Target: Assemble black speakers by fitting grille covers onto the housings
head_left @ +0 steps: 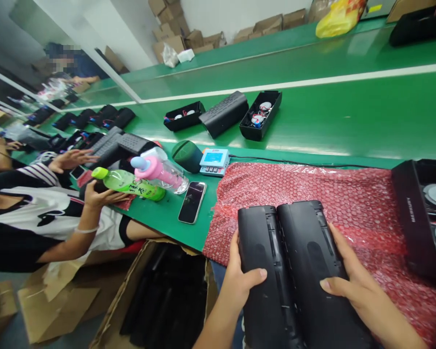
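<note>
Two long black plastic speaker shells lie side by side in my hands, tilted over the front edge of the red bubble wrap [363,194]. Around the outer side of the left speaker shell [256,242], my left hand [240,281] is closed, thumb on top. My right hand [356,276] grips the right speaker shell [301,225] in the same way. The shells' long inner edges appear to touch, and clip-like slots show along their sides. At the right edge stands an open black speaker housing [403,198] with round silver drivers and "MERKURY" lettering.
A phone [192,202], a green-capped bottle [131,183], a pink-topped bottle [163,174] and a small blue-screened device [214,161] sit left of the wrap. More black housings [225,114] lie behind. A carton [109,315] holds black parts below; a co-worker [58,213] sits left.
</note>
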### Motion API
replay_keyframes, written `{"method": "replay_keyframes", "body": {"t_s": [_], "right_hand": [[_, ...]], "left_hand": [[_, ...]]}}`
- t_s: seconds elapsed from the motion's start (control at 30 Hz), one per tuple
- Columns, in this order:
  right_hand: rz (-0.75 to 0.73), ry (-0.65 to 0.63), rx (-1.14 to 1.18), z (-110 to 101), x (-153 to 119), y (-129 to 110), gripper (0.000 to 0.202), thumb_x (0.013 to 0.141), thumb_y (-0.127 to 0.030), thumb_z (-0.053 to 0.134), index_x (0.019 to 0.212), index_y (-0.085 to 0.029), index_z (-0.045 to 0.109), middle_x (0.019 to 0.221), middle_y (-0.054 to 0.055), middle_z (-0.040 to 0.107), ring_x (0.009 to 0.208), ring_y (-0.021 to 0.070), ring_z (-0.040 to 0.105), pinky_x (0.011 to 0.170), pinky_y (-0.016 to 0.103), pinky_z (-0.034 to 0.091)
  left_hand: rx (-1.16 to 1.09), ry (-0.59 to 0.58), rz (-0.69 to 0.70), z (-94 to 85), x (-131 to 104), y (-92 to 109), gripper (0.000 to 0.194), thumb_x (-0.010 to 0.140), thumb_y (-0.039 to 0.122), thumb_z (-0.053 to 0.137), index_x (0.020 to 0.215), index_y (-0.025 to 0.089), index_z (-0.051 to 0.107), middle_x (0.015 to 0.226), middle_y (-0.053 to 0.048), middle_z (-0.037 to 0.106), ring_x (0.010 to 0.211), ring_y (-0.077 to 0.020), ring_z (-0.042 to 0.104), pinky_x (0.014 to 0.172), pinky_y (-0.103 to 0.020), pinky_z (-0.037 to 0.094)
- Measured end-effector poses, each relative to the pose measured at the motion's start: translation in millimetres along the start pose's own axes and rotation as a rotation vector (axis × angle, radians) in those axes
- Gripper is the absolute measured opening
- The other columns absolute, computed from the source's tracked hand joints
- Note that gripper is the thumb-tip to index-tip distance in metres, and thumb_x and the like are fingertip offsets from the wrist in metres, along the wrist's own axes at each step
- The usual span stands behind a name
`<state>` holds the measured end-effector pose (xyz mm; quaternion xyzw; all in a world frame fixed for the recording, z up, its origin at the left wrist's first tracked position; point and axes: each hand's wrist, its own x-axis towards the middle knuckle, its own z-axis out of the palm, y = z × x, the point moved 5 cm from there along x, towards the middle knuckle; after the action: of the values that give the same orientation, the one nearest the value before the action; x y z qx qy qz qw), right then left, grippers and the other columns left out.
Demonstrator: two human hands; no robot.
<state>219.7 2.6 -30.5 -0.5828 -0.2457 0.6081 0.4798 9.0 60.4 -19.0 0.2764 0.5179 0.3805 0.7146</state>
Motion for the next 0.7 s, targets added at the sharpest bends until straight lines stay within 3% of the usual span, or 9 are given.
{"method": "replay_keyframes", "body": {"t_s": [0.17, 0.27, 0.4, 0.47, 0.57, 0.7], "right_hand": [[-0.064, -0.007, -0.076, -1.2, 1.8, 0.5, 0.092, 0.072, -0.031, 0.067, 0.149, -0.034, 0.017, 0.150, -0.005, 0.020, 0.136, 0.0268, 0.020, 0.115, 0.040, 0.009], [-0.179, -0.008, -0.196, -0.8, 1.0, -3.0, 0.091, 0.076, -0.036, 0.064, 0.150, -0.028, 0.012, 0.151, -0.003, 0.015, 0.138, 0.0244, 0.014, 0.115, 0.036, 0.010], [-0.407, 0.096, -0.670, 2.1, -6.3, -15.3, 0.090, 0.083, -0.045, 0.058, 0.151, -0.024, 0.004, 0.152, 0.003, 0.006, 0.139, 0.0285, 0.007, 0.114, 0.047, 0.009], [-0.551, 0.207, -0.971, 6.4, -13.7, -25.3, 0.084, 0.083, -0.048, 0.055, 0.150, -0.025, 0.010, 0.153, 0.006, -0.001, 0.138, 0.0344, 0.005, 0.110, 0.057, 0.014], [-0.660, 0.194, -1.212, 15.4, -21.5, -30.1, 0.078, 0.079, -0.047, 0.058, 0.147, -0.028, 0.024, 0.152, 0.010, -0.002, 0.136, 0.0401, 0.010, 0.101, 0.063, 0.029], [-0.576, 0.106, -1.256, 12.3, -21.8, -21.9, 0.081, 0.078, -0.046, 0.061, 0.147, -0.030, 0.022, 0.147, 0.014, 0.012, 0.131, 0.0378, 0.027, 0.095, 0.056, 0.042]], "left_hand": [[0.031, 0.050, 0.033, -1.7, 2.9, 1.0, 0.093, 0.052, 0.015, 0.073, 0.134, 0.027, 0.032, 0.133, -0.006, 0.048, 0.112, -0.0257, 0.053, 0.091, -0.033, 0.044], [0.041, 0.049, 0.060, -1.8, 3.7, 2.1, 0.087, 0.053, 0.014, 0.071, 0.130, 0.026, 0.035, 0.128, -0.005, 0.050, 0.109, -0.0230, 0.053, 0.089, -0.032, 0.044], [0.108, 0.028, 0.100, -4.1, 6.8, 5.2, 0.088, 0.048, 0.016, 0.075, 0.126, 0.023, 0.035, 0.121, -0.006, 0.051, 0.109, -0.0240, 0.052, 0.091, -0.033, 0.043], [0.152, 0.022, 0.101, -4.6, 11.2, 7.6, 0.088, 0.049, 0.019, 0.075, 0.126, 0.023, 0.032, 0.123, -0.008, 0.049, 0.112, -0.0259, 0.050, 0.093, -0.036, 0.041], [0.200, 0.033, 0.139, -2.0, 20.0, 16.0, 0.087, 0.057, 0.024, 0.072, 0.131, 0.024, 0.026, 0.134, -0.011, 0.040, 0.121, -0.0275, 0.044, 0.099, -0.039, 0.037], [0.229, -0.001, 0.164, 6.4, 28.3, 24.6, 0.089, 0.058, 0.021, 0.069, 0.134, 0.023, 0.024, 0.138, -0.012, 0.036, 0.126, -0.0279, 0.040, 0.102, -0.039, 0.035]]}}
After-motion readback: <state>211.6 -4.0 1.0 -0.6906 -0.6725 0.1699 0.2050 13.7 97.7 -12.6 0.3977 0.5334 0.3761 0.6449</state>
